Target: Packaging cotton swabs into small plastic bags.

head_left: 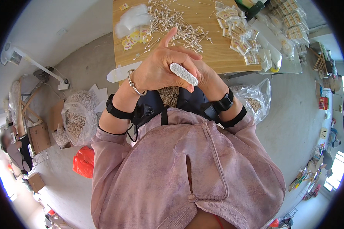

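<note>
A tight bundle of cotton swabs (183, 74) is held between my hands above my lap, its white cotton tips packed into a flat oval facing me. My left hand (156, 65), with a metal bangle at the wrist, is closed round the bundle, its index finger pointing up and away. Pressed against the bundle's right end is my right hand (208, 74), closed, its fingers largely hidden behind the left. Just beyond the hands, a heap of loose cotton swabs (174, 26) lies scattered on the wooden table (218, 57).
Clear plastic bags (132, 19) and small yellow-and-white packets (133, 37) lie at the table's left. Many filled packets (239, 30) are piled at the right. Bags of swabs stand on the floor at left (78, 118) and right (256, 101). A red bag (83, 162) sits left of me.
</note>
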The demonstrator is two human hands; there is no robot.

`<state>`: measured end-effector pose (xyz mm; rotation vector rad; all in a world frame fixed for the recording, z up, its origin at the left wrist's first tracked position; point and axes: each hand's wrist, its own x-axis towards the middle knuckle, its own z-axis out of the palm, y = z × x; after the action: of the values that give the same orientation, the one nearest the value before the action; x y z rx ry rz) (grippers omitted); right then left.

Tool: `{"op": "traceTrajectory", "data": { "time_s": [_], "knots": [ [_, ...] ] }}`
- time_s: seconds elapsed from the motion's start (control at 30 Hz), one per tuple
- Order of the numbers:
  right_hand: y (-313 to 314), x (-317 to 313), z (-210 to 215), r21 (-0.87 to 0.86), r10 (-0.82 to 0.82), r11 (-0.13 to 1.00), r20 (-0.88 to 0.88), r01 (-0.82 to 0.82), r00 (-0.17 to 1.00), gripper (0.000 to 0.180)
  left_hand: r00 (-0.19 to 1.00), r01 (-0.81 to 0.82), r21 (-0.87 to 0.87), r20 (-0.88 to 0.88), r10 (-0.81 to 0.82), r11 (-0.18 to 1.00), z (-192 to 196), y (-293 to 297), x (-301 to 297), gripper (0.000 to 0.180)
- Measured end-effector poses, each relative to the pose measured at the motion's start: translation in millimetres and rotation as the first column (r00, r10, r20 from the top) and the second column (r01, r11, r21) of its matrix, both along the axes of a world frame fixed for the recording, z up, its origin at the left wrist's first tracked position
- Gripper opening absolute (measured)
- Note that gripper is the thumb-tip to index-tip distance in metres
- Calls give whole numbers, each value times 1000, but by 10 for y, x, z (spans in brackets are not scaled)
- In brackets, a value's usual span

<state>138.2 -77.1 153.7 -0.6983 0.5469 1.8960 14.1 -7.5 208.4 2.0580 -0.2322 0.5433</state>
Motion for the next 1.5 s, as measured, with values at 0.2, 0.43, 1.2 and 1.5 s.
{"op": "traceTrajectory", "data": {
  "time_s": [0.2, 0.43, 1.2, 1.5],
  "knots": [
    [-166, 31, 1, 510, -71, 859, 196, -40, 978, 20, 1000, 10, 33, -14, -9, 999, 16, -10, 0, 19],
    [-398, -113, 90, 837, -324, 525, 367, -157, 872, 23, 995, -34, 3, -99, 34, 999, 19, -31, -15, 22],
    [-188, -31, -77, 719, -118, 694, 150, -27, 982, 21, 997, 3, -29, -83, -6, 1000, -80, 96, -44, 28],
    [-147, -28, -62, 676, -75, 733, 188, -74, 979, 19, 977, -133, 25, -167, 135, 991, -152, 127, -50, 24]
  ]
}}
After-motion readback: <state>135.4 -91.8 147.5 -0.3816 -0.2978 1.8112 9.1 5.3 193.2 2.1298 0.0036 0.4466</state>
